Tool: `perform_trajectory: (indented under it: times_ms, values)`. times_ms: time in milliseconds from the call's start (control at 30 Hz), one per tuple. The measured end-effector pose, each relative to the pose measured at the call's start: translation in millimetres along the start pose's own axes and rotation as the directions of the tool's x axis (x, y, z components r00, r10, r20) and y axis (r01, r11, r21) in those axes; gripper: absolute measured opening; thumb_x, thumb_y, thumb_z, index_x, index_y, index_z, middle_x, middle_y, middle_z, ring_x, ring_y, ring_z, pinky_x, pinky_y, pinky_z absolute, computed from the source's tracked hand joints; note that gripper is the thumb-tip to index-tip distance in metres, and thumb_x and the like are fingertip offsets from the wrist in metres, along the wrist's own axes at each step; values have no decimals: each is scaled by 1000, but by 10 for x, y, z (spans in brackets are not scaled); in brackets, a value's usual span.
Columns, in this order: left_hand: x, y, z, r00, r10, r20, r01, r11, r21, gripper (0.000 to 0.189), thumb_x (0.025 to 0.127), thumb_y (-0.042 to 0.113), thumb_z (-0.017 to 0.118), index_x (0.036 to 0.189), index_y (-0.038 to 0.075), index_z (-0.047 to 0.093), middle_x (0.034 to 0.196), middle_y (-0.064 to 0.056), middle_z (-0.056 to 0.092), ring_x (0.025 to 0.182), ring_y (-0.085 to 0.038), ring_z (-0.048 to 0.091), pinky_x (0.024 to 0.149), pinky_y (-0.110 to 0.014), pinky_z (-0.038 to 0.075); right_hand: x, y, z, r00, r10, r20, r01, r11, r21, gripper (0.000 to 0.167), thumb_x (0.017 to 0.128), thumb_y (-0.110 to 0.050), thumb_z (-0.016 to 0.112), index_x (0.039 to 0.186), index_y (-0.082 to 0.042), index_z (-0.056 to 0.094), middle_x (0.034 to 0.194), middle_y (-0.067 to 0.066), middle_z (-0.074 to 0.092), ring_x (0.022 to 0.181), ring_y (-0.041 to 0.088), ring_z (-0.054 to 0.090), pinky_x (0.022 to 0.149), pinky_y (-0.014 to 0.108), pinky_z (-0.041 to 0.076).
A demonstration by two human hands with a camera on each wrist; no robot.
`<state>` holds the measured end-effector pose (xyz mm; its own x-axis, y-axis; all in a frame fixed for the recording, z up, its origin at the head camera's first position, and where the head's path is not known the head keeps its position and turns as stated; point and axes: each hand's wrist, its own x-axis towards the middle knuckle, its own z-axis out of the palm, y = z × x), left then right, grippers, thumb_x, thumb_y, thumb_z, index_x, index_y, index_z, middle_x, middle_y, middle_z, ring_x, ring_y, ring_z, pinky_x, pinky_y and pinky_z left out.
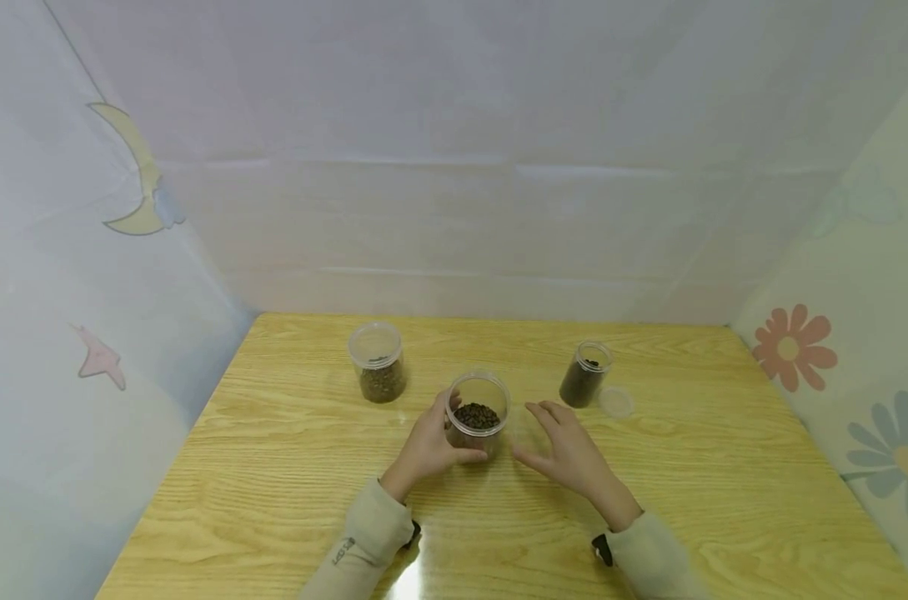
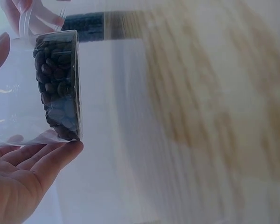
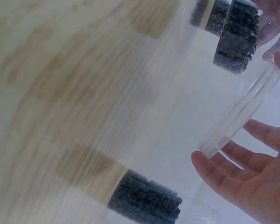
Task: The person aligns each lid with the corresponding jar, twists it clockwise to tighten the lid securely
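A wide clear jar (image 1: 479,421), part-filled with dark coffee beans (image 2: 58,84), stands open at the top. My left hand (image 1: 433,437) grips its side, fingers spread along the wall and thumb at the front. To the right of the jar, my right hand (image 1: 569,450) holds a round clear lid (image 3: 242,112) by its edge between thumb and fingertips. The lid stands nearly on edge in the right wrist view, beside the jar; it barely shows in the head view.
Back left on the wooden table (image 1: 273,467) stands a jar (image 1: 382,379) of coffee beans with its top covered. A narrower open jar (image 1: 583,383) of dark beans stands at the right, a small clear lid (image 1: 616,402) lying beside it. Printed cloth walls (image 1: 454,233) border the table.
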<state>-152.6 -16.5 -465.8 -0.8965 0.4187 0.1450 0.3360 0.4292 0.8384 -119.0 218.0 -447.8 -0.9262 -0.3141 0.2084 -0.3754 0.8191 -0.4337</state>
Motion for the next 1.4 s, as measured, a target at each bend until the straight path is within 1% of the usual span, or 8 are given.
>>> perform_trajectory:
  times_ms: [133,333,633,833,1000,1133,1267,1400]
  values:
    - [-36,8,2,1000,10,-2,-10,1000,-11,103,64,36,82,141,2,22,132,-22,43,121,-33,42,95,-47,38,-32,-10,9,1000,-2,-2,2,1000,6,70,77,-38,71,129,2,47,124,27,46,111,42,46,85,54,43]
    - [-64,6,13,999,33,-2,-33,999,8,103,64,35,82,140,1,22,131,-21,44,120,-31,43,93,-43,41,-80,-14,10,1000,-13,-12,13,1000,7,71,75,-36,74,129,3,46,125,27,46,112,43,45,86,55,42]
    - [-100,-9,25,999,47,5,-47,999,20,101,64,35,82,140,3,24,131,-21,43,118,-33,45,92,-43,43,-125,-17,18,1000,1,11,-1,1000,18,71,76,-36,73,130,2,46,127,27,45,113,44,43,86,57,41]
    - [-108,2,16,997,62,37,-62,998,11,99,64,34,82,140,4,25,133,-24,41,119,-34,44,91,-42,43,-146,-30,7,1000,8,13,-9,999,33,71,76,-37,72,129,2,46,127,28,44,114,44,43,87,57,41]
    - [-118,18,-9,996,61,67,-64,997,48,96,65,32,82,138,4,27,132,-23,42,117,-32,46,90,-38,45,-160,-43,-16,1000,1,5,-1,999,38,70,77,-36,72,129,2,46,127,27,44,114,44,43,86,57,40]
    - [-123,31,-24,994,65,87,-72,994,84,95,65,29,83,138,5,28,129,-19,45,113,-29,49,89,-36,46,-176,-38,-30,1000,6,4,-6,999,45,70,77,-39,71,129,1,47,128,27,44,115,43,42,86,57,40]
    - [-127,45,-33,992,66,106,-77,991,106,94,64,27,84,138,5,30,127,-16,48,110,-27,52,89,-36,46,-195,-21,-41,1000,10,12,-11,999,49,72,77,-40,71,130,1,46,129,27,43,116,43,41,86,57,41]
    - [-131,58,-49,989,72,127,-88,988,125,92,62,27,85,135,5,33,126,-14,50,107,-26,55,89,-37,45,-214,-10,-68,1000,8,12,-9,998,58,72,76,-39,72,131,1,45,129,28,42,115,44,41,85,58,41]
